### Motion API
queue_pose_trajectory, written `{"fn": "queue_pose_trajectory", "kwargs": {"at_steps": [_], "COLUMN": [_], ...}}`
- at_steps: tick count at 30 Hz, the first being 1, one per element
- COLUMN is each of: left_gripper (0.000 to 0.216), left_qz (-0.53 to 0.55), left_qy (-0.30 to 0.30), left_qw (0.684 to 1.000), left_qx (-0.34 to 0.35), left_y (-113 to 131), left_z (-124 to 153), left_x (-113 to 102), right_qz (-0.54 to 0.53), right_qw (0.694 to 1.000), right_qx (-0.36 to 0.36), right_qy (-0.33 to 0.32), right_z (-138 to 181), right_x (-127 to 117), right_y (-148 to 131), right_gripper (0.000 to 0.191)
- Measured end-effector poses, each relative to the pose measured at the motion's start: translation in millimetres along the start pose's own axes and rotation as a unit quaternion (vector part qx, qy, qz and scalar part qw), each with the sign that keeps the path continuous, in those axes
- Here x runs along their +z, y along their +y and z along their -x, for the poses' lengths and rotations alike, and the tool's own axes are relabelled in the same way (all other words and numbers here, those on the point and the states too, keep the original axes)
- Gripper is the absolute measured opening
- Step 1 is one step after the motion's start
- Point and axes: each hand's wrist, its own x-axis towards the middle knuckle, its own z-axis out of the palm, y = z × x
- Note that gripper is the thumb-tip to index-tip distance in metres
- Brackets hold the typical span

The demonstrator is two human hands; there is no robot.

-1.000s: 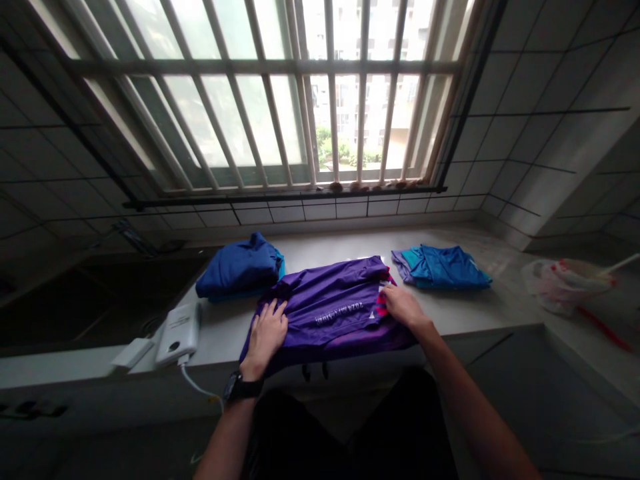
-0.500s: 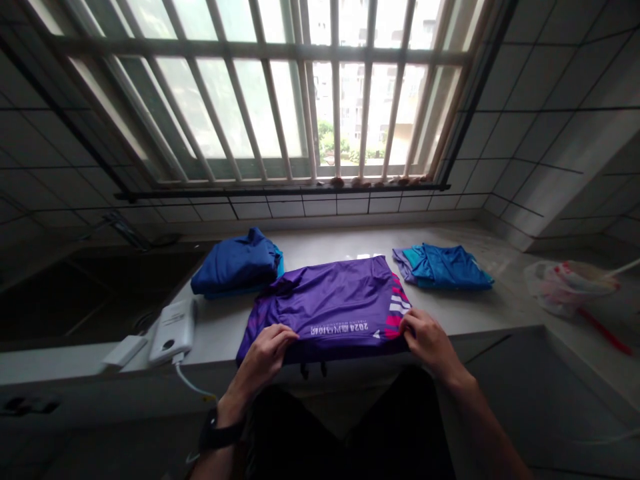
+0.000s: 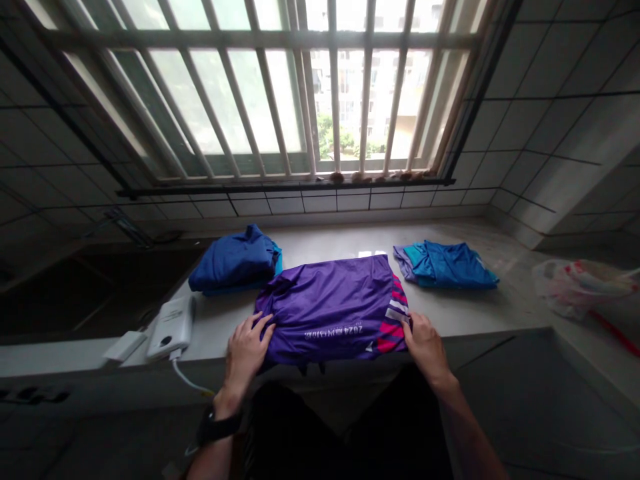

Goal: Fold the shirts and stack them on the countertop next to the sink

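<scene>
A purple shirt (image 3: 330,293) with white print and a pink-and-white striped edge lies folded on the white counter, its near edge hanging slightly over the front. My left hand (image 3: 249,347) rests on the shirt's left side, fingers spread over the cloth. At the striped right edge, my right hand (image 3: 424,341) pinches the fabric between thumb and fingers. Behind the shirt to the left sits a pile of folded dark blue clothing (image 3: 233,261). To the right lies a smaller folded stack of blue and teal clothing (image 3: 450,265).
A white power bank (image 3: 171,327) with a plugged-in cable and a small white box (image 3: 125,348) lie beside the dark sink (image 3: 90,287) on the left. A plastic bag (image 3: 575,287) sits at the far right. A barred window stands behind the counter (image 3: 345,237).
My left hand has let go of the front edge and moved left onto the shirt's side, its fingers spreading. The shirt's left side is drawn inward. My right hand stays at the striped edge.
</scene>
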Motion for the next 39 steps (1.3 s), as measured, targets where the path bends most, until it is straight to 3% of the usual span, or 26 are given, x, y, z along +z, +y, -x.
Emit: {"fn": "queue_pose_trajectory", "kwargs": {"at_steps": [3, 6, 9, 11, 14, 17, 20, 24, 28, 32, 35, 39], "left_gripper": [0.028, 0.027, 0.027, 0.026, 0.037, 0.048, 0.033, 0.041, 0.024, 0.02, 0.021, 0.022], "left_qz": [0.052, 0.095, 0.12, 0.136, 0.169, 0.186, 0.184, 0.111, 0.06, 0.065, 0.08, 0.1], "left_qy": [0.038, 0.068, 0.101, 0.083, -0.003, 0.009, 0.053, 0.016, -0.053, -0.053, -0.039, -0.054], "left_qw": [0.998, 0.993, 0.987, 0.986, 0.986, 0.982, 0.976, 0.979, 0.986, 0.989, 0.989, 0.984], "left_qx": [0.016, -0.01, -0.043, -0.046, -0.008, 0.032, 0.098, 0.169, 0.148, 0.124, 0.119, 0.138], "left_y": [2.0, 12.4, 28.8, 39.9, 52.0, 56.6, 56.7, 54.8, 47.6, 32.6, 24.9, 29.1], "left_z": [-9.0, -22.7, -22.9, -10.1, 17.5, 30.3, 14.9, -24.4, -42.4, -34.1, -24.9, -15.3], "left_x": [-2.2, -9.6, -20.1, -27.7, -38.2, -45.2, -42.6, -22.4, -3.6, -0.8, -4.2, -12.7], "right_qz": [-0.018, -0.035, -0.074, -0.113, -0.127, -0.094, -0.037, 0.034, 0.051, 0.044, 0.038, 0.026], "right_qw": [0.998, 0.995, 0.994, 0.984, 0.976, 0.985, 0.99, 0.99, 0.988, 0.986, 0.981, 0.972], "right_qx": [-0.032, -0.057, -0.086, -0.118, -0.129, -0.142, -0.123, -0.101, -0.117, -0.142, -0.166, -0.18], "right_qy": [-0.045, -0.069, 0.004, 0.077, 0.12, 0.037, -0.051, -0.089, -0.082, -0.078, -0.095, -0.147], "right_z": [-34.3, -80.6, -118.5, -128.4, -113.7, -72.3, -28.0, -1.8, -8.7, -26.6, -57.4, -115.3], "right_x": [-1.4, -12.4, -27.9, -34.8, -33.7, -21.7, -8.3, 3.2, 11.0, 23.4, 27.0, 11.3], "right_y": [-10.8, -28.7, -40.5, -41.1, -37.6, -42.0, -59.0, -81.0, -79.8, -65.9, -58.6, -56.0], "right_gripper": [0.026, 0.03, 0.033, 0.038, 0.05, 0.054, 0.052, 0.052, 0.05, 0.05, 0.049, 0.048]}}
